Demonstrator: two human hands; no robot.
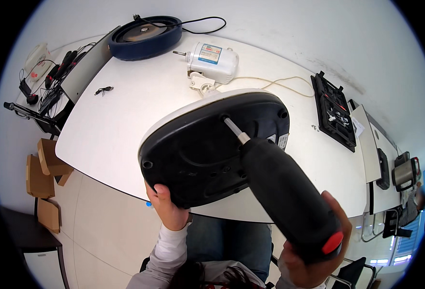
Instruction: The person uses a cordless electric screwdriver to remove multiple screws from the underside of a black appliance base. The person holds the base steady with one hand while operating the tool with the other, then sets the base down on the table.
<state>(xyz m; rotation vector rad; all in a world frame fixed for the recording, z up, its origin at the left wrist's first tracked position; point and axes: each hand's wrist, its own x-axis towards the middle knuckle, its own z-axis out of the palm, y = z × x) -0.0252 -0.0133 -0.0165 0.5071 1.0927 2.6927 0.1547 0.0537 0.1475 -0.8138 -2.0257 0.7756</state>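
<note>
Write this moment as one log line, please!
left hand: holds black rounded plastic base, tilted | right hand: grips black cylindrical power screwdriver, silver metal bit meeting base underside | white rounded motor housing: beyond base

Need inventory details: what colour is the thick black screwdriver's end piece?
The end piece is red; head view.

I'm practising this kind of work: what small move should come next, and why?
Probably press the black screwdriver gently and turn it, checking the bit stays seated. Its tip appears to meet a hole in the base's black underside, the right hand grips the handle, and the left hand holds the base's edge. Any screw inside is hidden.
</note>
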